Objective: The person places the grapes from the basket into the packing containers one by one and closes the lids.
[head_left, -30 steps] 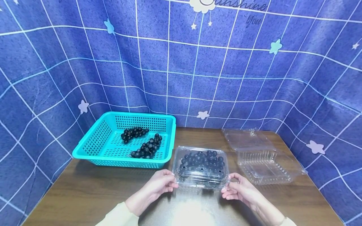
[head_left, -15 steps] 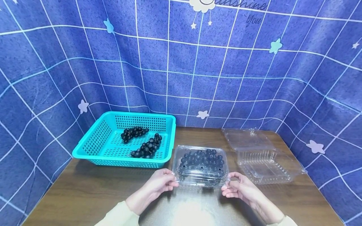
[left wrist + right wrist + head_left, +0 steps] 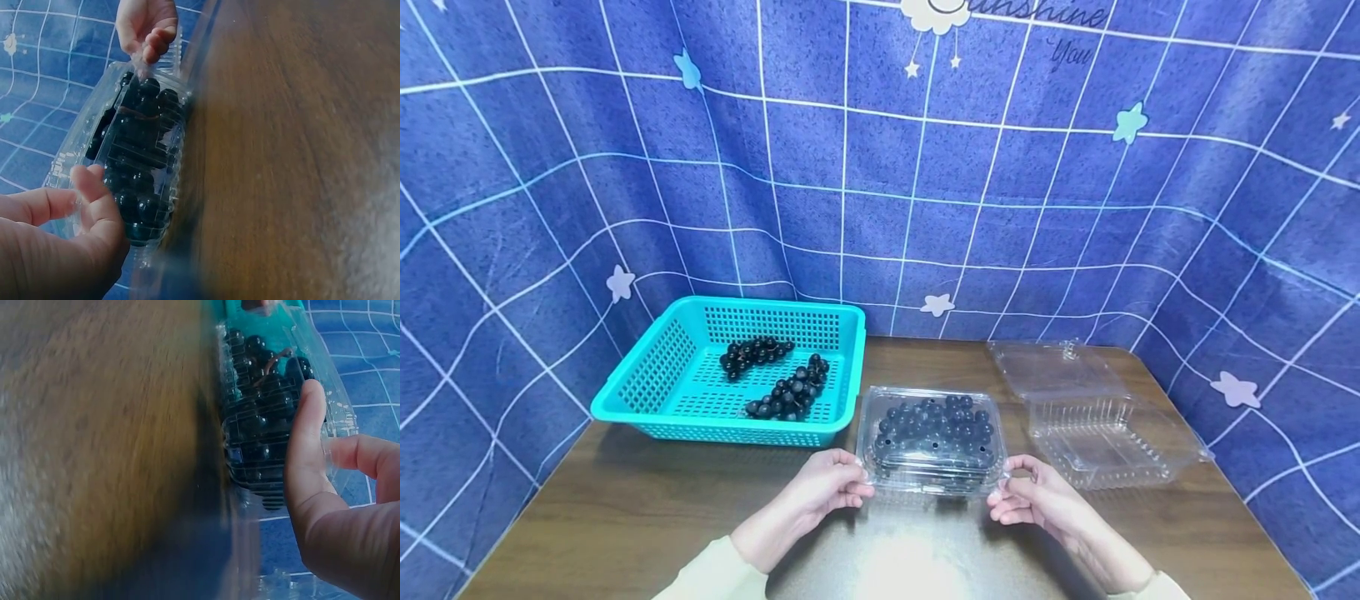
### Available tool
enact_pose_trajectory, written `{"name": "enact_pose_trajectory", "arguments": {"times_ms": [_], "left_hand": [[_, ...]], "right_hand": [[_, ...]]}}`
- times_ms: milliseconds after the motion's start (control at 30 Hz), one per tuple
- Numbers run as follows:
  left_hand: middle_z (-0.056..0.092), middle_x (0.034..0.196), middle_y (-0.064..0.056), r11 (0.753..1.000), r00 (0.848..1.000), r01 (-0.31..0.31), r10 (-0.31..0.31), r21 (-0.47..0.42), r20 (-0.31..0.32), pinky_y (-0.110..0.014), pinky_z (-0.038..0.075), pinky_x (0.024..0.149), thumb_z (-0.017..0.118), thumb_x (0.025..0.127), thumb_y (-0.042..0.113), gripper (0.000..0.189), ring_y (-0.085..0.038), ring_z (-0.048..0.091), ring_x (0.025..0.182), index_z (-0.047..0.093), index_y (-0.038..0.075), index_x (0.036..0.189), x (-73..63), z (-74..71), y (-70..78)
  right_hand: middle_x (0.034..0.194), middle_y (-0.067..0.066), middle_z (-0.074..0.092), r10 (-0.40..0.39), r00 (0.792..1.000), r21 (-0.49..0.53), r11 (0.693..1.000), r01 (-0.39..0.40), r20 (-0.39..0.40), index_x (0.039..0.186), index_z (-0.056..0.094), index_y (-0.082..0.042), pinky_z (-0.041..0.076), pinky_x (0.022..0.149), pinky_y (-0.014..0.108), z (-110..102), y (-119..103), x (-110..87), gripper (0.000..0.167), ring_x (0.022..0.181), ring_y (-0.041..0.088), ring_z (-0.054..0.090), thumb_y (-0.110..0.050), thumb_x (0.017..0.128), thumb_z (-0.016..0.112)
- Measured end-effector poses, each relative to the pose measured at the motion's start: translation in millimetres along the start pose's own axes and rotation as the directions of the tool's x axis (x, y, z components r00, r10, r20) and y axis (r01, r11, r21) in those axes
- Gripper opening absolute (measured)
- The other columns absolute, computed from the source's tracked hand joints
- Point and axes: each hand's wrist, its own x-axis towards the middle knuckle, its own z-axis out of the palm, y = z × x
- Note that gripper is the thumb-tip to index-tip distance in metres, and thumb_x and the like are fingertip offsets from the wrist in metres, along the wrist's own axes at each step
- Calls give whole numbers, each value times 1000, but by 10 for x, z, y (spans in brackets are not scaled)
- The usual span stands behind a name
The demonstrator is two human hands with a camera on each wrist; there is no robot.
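A clear plastic clamshell box with its lid down holds dark grapes and sits at the middle of the table. My left hand pinches its near left corner between thumb and fingers. At the near right corner, my right hand pinches the rim the same way. The left wrist view shows the thumb and forefinger of my left hand on the lid edge, with grapes packed behind the clear wall. In the right wrist view, the thumb of my right hand lies along the box's front edge.
A turquoise basket with two bunches of dark grapes stands at the left. To the right lies another clear clamshell, lid folded back. A blue patterned curtain surrounds the back and sides of the wooden table.
Almost nothing differs. The front of the box's lid appears very slightly lower, and both hands keep their hold at its corners.
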Motion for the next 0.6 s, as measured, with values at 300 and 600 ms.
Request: {"name": "enact_pose_trajectory", "arguments": {"times_ms": [300,600], "left_hand": [[60,79,-8,998,1000,-21,21,61,1,-25,55,63,60,82,2,23,-12,60,65,49,-7,100,-46,-21,46],[61,79,-9,980,998,-60,60,188,8,-29,55,62,65,84,11,31,-13,57,63,51,-8,104,-105,-87,86]], "right_hand": [[84,16,68,-15,991,-196,980,-12,-135,122,29,11,57,66,33,14,-27,-41,46,69,21,69,-8,88,54],[88,28,64,-176,966,-414,907,84,-189,121,35,14,58,63,37,43,-79,-99,43,68,26,68,-3,89,57]]}}
